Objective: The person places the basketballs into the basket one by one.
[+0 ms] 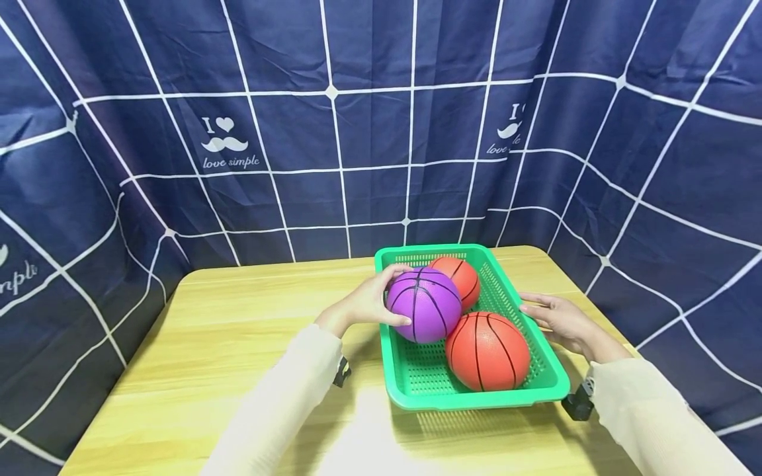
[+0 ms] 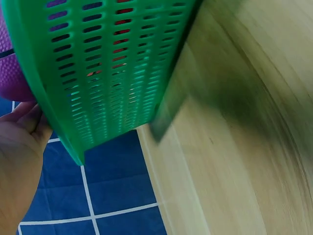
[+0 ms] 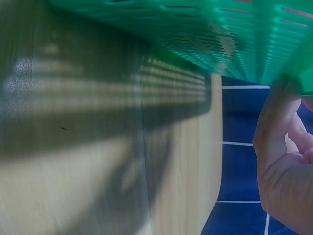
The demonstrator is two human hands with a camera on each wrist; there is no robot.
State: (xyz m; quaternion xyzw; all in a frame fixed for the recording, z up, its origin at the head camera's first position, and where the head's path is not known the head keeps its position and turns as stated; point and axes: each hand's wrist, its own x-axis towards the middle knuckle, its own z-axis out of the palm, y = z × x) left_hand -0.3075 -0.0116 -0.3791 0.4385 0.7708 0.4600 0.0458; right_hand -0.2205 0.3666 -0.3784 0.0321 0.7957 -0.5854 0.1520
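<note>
A purple toy basketball point(image 1: 424, 305) sits at the left side of a green slotted plastic basket point(image 1: 389, 370). My left hand point(image 1: 372, 299) grips the purple ball from its left, thumb in front and fingers toward the back. Two orange-red basketballs share the basket: a large one point(image 1: 488, 352) at the front right and another point(image 1: 458, 281) at the back, partly hidden by the purple ball. On the basket's right side, my right hand point(image 1: 562, 320) touches the outer rim with fairly straight fingers. In the right wrist view, fingertips point(image 3: 286, 88) meet the green rim.
The basket is on a light wooden table point(image 1: 238, 344), toward its right side. A dark blue curtain point(image 1: 286, 132) with white grid lines surrounds the table at the back and both sides. Slotted shadows from the basket fall on the wood in the right wrist view.
</note>
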